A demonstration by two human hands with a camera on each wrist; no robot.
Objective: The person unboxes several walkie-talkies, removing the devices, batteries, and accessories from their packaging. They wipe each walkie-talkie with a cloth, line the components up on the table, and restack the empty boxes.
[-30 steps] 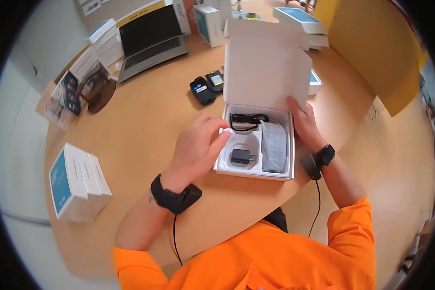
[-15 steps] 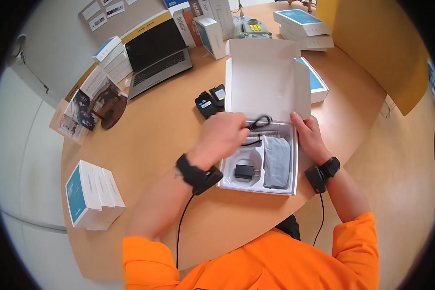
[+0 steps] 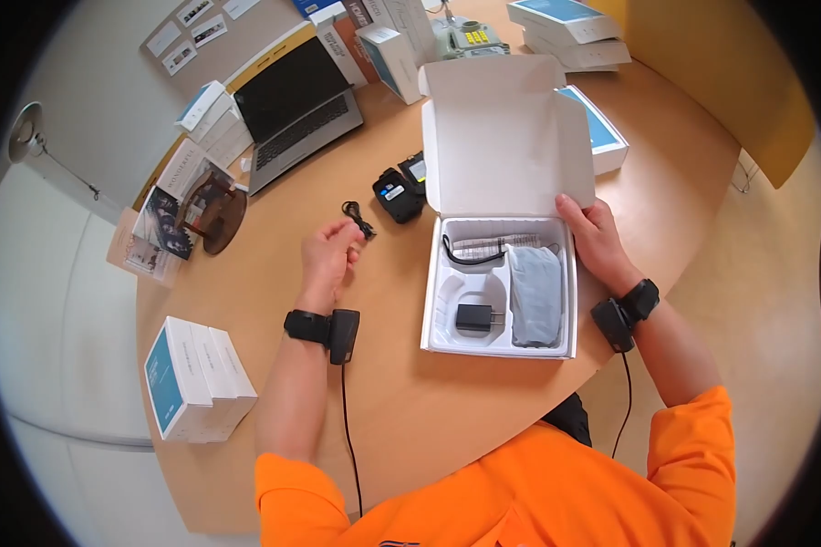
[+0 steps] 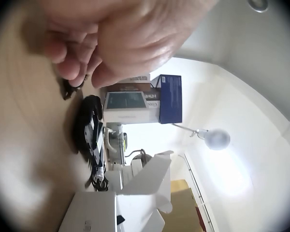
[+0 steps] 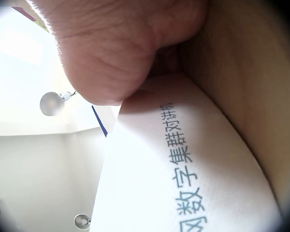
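Note:
A white box (image 3: pixel 500 354) stands with its lid (image 3: pixel 506 137) up. In its tray are a black plug adapter (image 3: pixel 473 317), a bagged item (image 3: pixel 535 296), a black strap or cord (image 3: pixel 470 259) and a printed packet (image 3: pixel 511 244). My right hand (image 3: pixel 600 239) grips the box at its back right corner, thumb by the lid's base; its other fingers are mostly hidden. Left of the box, my left hand (image 3: pixel 331 260) pinches a coiled black cable (image 3: pixel 357 217) close over the table. In the left wrist view, the fingertips (image 4: pixel 70 70) overlap the cable.
Black devices (image 3: pixel 400 193) lie between the cable and the lid. A laptop (image 3: pixel 301 114) stands behind. White boxes (image 3: pixel 201 378) stand at the left; another white box (image 3: pixel 602 137) lies behind the lid, with more stacked (image 3: pixel 570 41) at the back right.
My left hand has lifted the coiled cable out of the tray and moved left with it to the table beside the black devices. The right hand has stayed at the box.

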